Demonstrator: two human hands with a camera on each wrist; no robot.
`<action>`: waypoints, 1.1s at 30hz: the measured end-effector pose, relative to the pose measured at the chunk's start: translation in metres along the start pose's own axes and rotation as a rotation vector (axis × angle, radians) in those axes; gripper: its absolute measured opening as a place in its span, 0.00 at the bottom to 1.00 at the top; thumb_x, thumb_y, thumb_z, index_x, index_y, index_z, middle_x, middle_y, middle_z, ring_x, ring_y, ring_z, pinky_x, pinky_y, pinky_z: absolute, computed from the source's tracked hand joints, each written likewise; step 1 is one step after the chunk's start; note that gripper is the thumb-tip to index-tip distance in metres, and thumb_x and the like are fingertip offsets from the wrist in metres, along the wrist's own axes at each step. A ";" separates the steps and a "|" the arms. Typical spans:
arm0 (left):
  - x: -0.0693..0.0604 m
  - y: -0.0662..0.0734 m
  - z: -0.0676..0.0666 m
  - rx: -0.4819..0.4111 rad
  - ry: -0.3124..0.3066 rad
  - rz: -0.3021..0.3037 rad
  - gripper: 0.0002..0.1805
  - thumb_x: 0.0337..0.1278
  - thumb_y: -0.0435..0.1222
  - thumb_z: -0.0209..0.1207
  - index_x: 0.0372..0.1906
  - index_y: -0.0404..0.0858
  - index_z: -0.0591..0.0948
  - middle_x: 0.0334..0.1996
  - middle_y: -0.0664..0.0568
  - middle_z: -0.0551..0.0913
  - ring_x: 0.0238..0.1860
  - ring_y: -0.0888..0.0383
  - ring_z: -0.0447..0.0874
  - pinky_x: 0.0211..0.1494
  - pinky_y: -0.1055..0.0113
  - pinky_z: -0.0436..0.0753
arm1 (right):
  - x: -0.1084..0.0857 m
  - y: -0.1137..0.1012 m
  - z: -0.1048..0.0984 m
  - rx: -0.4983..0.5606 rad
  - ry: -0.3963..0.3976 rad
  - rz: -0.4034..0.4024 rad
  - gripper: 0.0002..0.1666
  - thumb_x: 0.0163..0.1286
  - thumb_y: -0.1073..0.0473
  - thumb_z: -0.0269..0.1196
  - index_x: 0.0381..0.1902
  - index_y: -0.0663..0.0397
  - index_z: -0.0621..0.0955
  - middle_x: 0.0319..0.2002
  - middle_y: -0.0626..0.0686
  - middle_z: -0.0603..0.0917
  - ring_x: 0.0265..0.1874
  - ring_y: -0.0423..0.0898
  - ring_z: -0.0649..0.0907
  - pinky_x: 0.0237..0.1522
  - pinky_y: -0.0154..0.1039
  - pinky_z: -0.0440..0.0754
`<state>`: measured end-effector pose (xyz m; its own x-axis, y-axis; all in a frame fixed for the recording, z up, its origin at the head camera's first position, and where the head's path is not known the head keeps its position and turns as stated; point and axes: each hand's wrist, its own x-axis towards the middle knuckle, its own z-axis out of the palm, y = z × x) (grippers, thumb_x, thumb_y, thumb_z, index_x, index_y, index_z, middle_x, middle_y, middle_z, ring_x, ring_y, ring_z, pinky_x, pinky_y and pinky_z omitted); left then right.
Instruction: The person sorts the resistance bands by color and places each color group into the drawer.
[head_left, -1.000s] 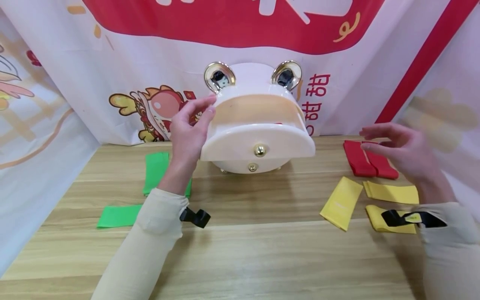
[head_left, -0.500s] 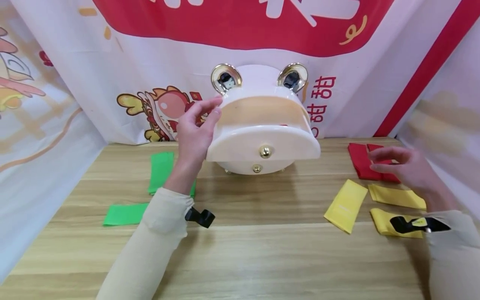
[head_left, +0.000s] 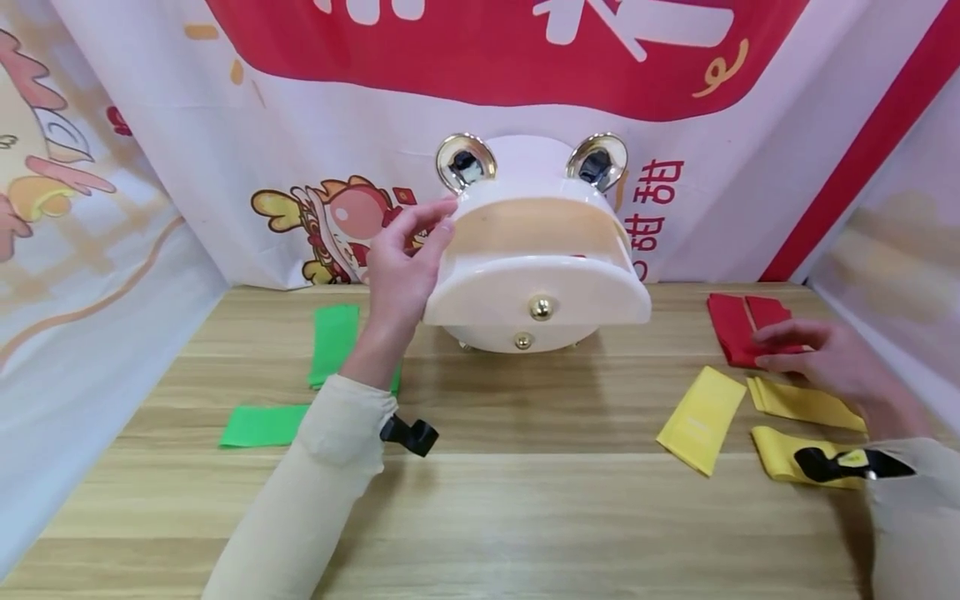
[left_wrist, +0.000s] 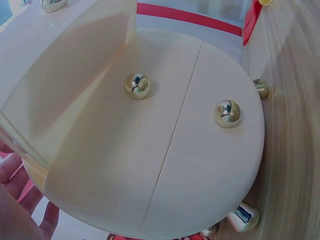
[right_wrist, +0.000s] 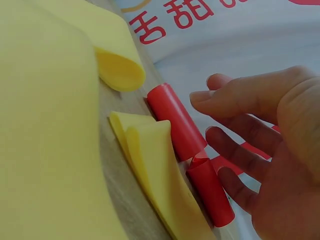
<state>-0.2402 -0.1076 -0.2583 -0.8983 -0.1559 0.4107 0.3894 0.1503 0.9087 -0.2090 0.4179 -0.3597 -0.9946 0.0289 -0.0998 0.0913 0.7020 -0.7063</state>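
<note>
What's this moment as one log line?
left hand: at white box | top drawer: open | right hand: near red bands, holding nothing | yellow bands, green bands: on table

The left hand (head_left: 405, 267) touches the left side of a white cabinet (head_left: 521, 162) topped with two gold-rimmed round eyes (head_left: 597, 163); the upper drawer (head_left: 487, 293), bearing a gold knob (head_left: 542, 307), is pulled out. The right hand (head_left: 836, 362) has its thumb and fingers apart above two folded red strips (head_left: 729, 329). Three yellow strips (head_left: 701, 423) lie nearer the person, just beside the red ones, and green strips (head_left: 335, 337) lie around the left forearm (head_left: 300, 492), all on the wood-grain worktop (head_left: 540, 525) before a printed curtain (head_left: 375, 117)
</note>
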 end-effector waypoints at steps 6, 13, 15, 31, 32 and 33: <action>0.000 -0.003 0.002 -0.006 -0.014 0.003 0.14 0.75 0.42 0.62 0.59 0.49 0.88 0.64 0.61 0.87 0.62 0.63 0.82 0.54 0.69 0.88 | 0.000 0.005 0.002 -0.110 -0.027 0.010 0.32 0.72 0.44 0.71 0.67 0.56 0.81 0.59 0.55 0.75 0.55 0.53 0.67 0.38 0.34 0.82; -0.001 -0.003 0.002 0.008 -0.008 0.006 0.14 0.75 0.42 0.62 0.59 0.49 0.88 0.63 0.60 0.87 0.62 0.63 0.81 0.56 0.68 0.86 | 0.001 0.006 0.005 -0.155 -0.075 0.044 0.32 0.72 0.47 0.71 0.67 0.59 0.80 0.61 0.66 0.75 0.55 0.58 0.70 0.37 0.35 0.81; -0.001 -0.002 0.002 0.010 -0.007 0.003 0.14 0.75 0.42 0.62 0.59 0.49 0.88 0.63 0.61 0.87 0.62 0.63 0.81 0.56 0.67 0.86 | 0.001 0.004 0.006 -0.160 -0.077 0.051 0.31 0.72 0.49 0.71 0.67 0.60 0.80 0.61 0.67 0.75 0.55 0.60 0.70 0.37 0.35 0.82; -0.001 0.001 -0.001 0.013 0.003 -0.013 0.14 0.75 0.43 0.62 0.59 0.50 0.88 0.64 0.62 0.86 0.62 0.63 0.81 0.51 0.70 0.86 | 0.008 0.000 0.012 -0.248 -0.004 0.017 0.32 0.71 0.40 0.70 0.62 0.57 0.86 0.60 0.70 0.79 0.56 0.65 0.71 0.40 0.38 0.75; -0.001 0.001 -0.001 0.013 0.003 -0.013 0.14 0.75 0.43 0.62 0.59 0.50 0.88 0.64 0.62 0.86 0.62 0.63 0.81 0.51 0.71 0.86 | 0.008 -0.001 0.012 -0.246 0.005 0.009 0.31 0.72 0.40 0.69 0.61 0.57 0.86 0.60 0.70 0.80 0.56 0.65 0.71 0.41 0.38 0.74; -0.001 0.001 -0.001 0.014 0.004 -0.013 0.14 0.75 0.43 0.62 0.59 0.50 0.88 0.64 0.62 0.86 0.62 0.63 0.81 0.51 0.71 0.86 | 0.008 -0.002 0.012 -0.243 0.021 0.000 0.30 0.73 0.41 0.69 0.61 0.58 0.86 0.60 0.70 0.81 0.55 0.63 0.72 0.40 0.37 0.74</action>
<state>-0.2384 -0.1080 -0.2576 -0.9024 -0.1618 0.3994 0.3751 0.1617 0.9128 -0.2169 0.4084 -0.3675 -0.9956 0.0421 -0.0832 0.0791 0.8527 -0.5163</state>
